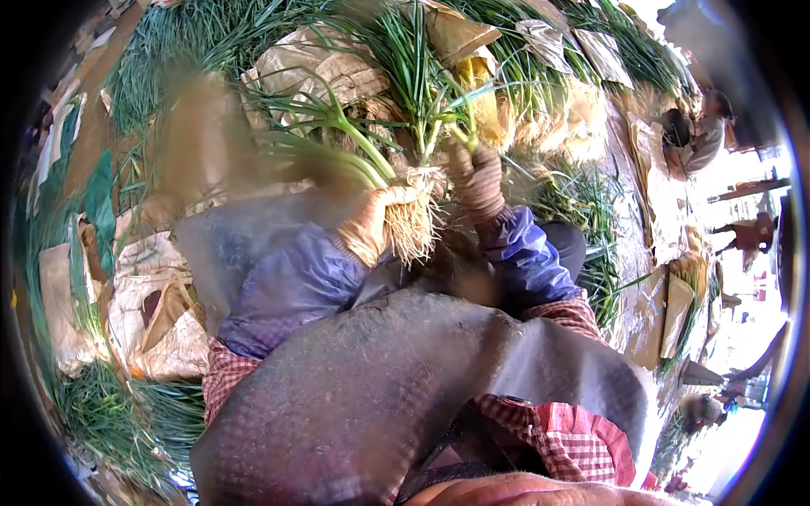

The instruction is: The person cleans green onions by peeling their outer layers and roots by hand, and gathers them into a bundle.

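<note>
My left hand [364,226], in a tan glove, is closed around the root end of a bunch of green onions [359,139]. Pale stringy roots [411,228] hang below its fingers, and the green stalks fan out up and to the left. Just right of the bunch, my right hand [478,181] wears a brown glove. Its fingers are closed on a green onion stalk [469,122] that sticks up above them. A smear on the lens blurs part of the left-hand stalks.
Heaps of green onions [186,51] lie across the far side, some beside brown paper sacks [325,67] and a yellow wrapper [481,93]. Crumpled sacking [160,295] is at left. Loose greens [595,228] lie at right. A person [704,135] sits farther off. A dark apron [422,379] covers my lap.
</note>
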A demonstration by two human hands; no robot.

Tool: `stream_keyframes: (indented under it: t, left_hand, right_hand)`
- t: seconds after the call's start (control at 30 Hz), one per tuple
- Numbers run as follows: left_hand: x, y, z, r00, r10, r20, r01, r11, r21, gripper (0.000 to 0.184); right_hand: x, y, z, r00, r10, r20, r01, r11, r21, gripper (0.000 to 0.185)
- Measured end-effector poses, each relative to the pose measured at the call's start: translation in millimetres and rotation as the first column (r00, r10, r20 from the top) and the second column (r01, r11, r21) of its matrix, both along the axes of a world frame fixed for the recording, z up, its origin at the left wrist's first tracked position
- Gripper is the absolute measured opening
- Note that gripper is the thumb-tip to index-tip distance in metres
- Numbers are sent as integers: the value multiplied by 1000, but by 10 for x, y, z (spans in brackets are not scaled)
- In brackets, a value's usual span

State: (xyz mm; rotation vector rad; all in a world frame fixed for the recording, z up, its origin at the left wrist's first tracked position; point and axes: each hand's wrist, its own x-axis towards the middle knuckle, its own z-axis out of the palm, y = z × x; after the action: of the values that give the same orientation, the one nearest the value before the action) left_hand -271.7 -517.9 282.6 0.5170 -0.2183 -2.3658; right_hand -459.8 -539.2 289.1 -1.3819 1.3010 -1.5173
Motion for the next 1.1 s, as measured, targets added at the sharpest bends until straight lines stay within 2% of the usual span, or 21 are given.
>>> stream_keyframes:
  t: [0.07,0.1,0.13,0.2,0.23,0.33,0.43,0.5,0.57,0.6,0.63,0.67,0.73,0.8,0.83,0.87,0.9,0.97,1.0,1.07,1.1]
  left_hand:
    - [-73,45,146,977,213,26,-205,961,-184,28]
    - [-54,53,196,977,210,27,-202,962,-182,28]
    - [-39,62,238,972,219,89,-202,965,-170,27]
    - [-32,61,224,964,220,153,-197,969,-151,27]
    - [-38,47,186,967,233,105,-215,964,-154,27]
    - [6,24,98,979,198,57,-188,972,-141,29]
    - [-13,34,114,962,256,99,-235,954,-187,29]
    - [24,30,125,971,215,108,-190,960,-204,29]
    - [47,-14,48,976,198,91,-175,961,-216,30]
    - [48,-62,-69,980,186,70,-168,964,-206,30]
    - [61,3,-4,986,166,-18,-167,977,-131,31]
    - [19,-138,-267,952,301,56,-275,922,-271,30]
    - [7,-173,-543,929,341,140,-280,900,-333,30]
    - [20,-15,-43,991,136,14,-131,976,-173,27]
    - [61,4,-63,996,44,82,-32,990,-138,27]
    - [78,-23,-68,988,-56,142,72,991,-109,27]
    - [25,43,88,982,-1,189,14,998,-65,29]
    - [-111,153,251,955,85,285,-50,991,-127,33]
    - [-50,111,46,988,-22,152,52,980,-193,33]
    - [55,-13,-270,946,-312,-89,290,936,-202,35]
    - [-9,52,-108,981,-132,142,161,962,-218,34]
  right_hand:
    - [-103,80,125,989,8,150,4,997,-83,21]
    - [-188,32,82,997,-19,73,39,958,-285,19]
    - [-159,167,312,988,-131,77,142,976,-163,19]
    - [-290,146,213,977,-144,156,187,932,-310,20]
    - [-279,213,349,936,-93,340,180,956,-233,19]
    - [-695,141,270,839,-391,378,424,906,-3,23]
    - [-945,162,297,713,-542,445,503,837,215,25]
    - [-986,200,317,525,-555,645,532,806,260,29]
    - [-1470,273,-45,621,-566,543,530,813,241,38]
    - [-1564,310,-81,458,-564,687,529,794,300,42]
    - [-1684,404,-37,436,-285,854,138,958,250,57]
    - [-1623,466,24,432,-288,855,147,957,249,57]
    - [-1354,589,98,656,-168,736,-102,946,308,41]
    - [-899,700,175,809,11,588,-307,860,407,25]
    - [-673,736,206,856,114,504,-380,799,466,19]
    - [-527,739,230,871,185,456,-421,760,495,20]
    - [-385,721,244,845,188,501,-461,730,505,22]
    - [-220,646,337,684,1,730,-519,704,485,25]
    - [-127,593,375,608,-85,790,-521,707,478,27]
    - [-75,438,194,731,114,673,-408,863,297,24]
    - [-88,392,86,855,120,505,-337,868,365,25]
